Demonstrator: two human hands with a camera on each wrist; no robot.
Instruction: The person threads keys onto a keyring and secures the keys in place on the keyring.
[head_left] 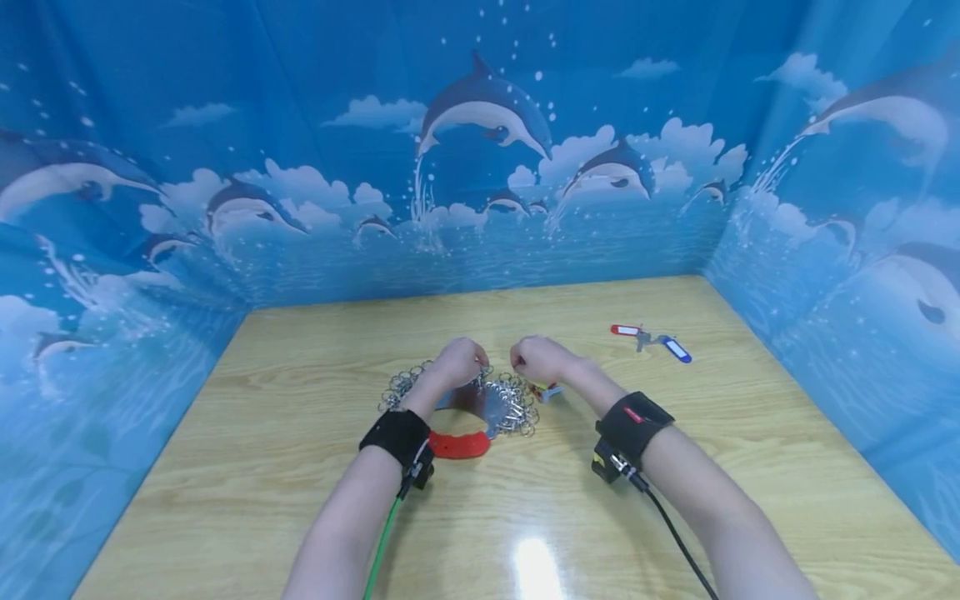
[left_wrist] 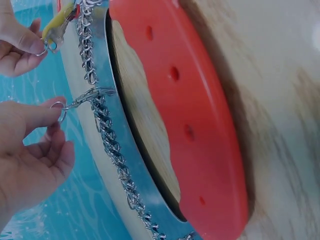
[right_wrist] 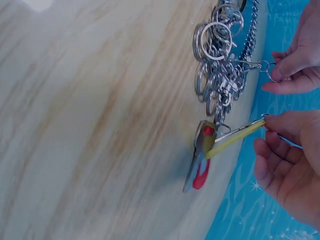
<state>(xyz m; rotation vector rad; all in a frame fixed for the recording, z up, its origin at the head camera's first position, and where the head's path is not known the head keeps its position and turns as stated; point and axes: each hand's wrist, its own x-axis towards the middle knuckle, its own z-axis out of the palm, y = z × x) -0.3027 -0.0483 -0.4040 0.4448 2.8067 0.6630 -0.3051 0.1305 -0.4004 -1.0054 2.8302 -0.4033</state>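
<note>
**Two pinches, a ring in each, above a chain-hung metal band**

We see the left hand (head_left: 456, 364) with thumb and forefinger closed on a steel ring (left_wrist: 63, 114), a thin, round wire loop, its other fingers loosely bent. From that pinch a bright, slender snap clasp (left_wrist: 85, 96) reaches back to the smooth, curved metal band (left_wrist: 132, 145). Just beside it, to its right and not touching, we find the right hand (head_left: 547, 360), thumb and forefinger likewise together on a small ring (right_wrist: 266, 116) that carries a narrow, flat yellow tag (right_wrist: 235, 141).

Below the right hand's pinch, near the tag's far end, we see a glossy red tag (right_wrist: 201, 179) against a grey blade (right_wrist: 191, 175); we take the blade for a key, though blur keeps us from being sure.

Under the left grip, shiny linked chains (left_wrist: 112, 135) follow the band. Nearer to us than the gap between the hands, round split rings (head_left: 517, 402) tangle in a heap. On our side of the left grip sits a moulded red plastic handle (head_left: 460, 446), its inner edge scalloped.

Farther out, to the right of the right hand, a red label (head_left: 615, 329), a notched metal key (head_left: 642, 340) and a blue label (head_left: 676, 349) lie together on the wood-grained table (head_left: 300, 358). Past both grips we see a blue cloth (head_left: 300, 125) printed with dolphins.
</note>
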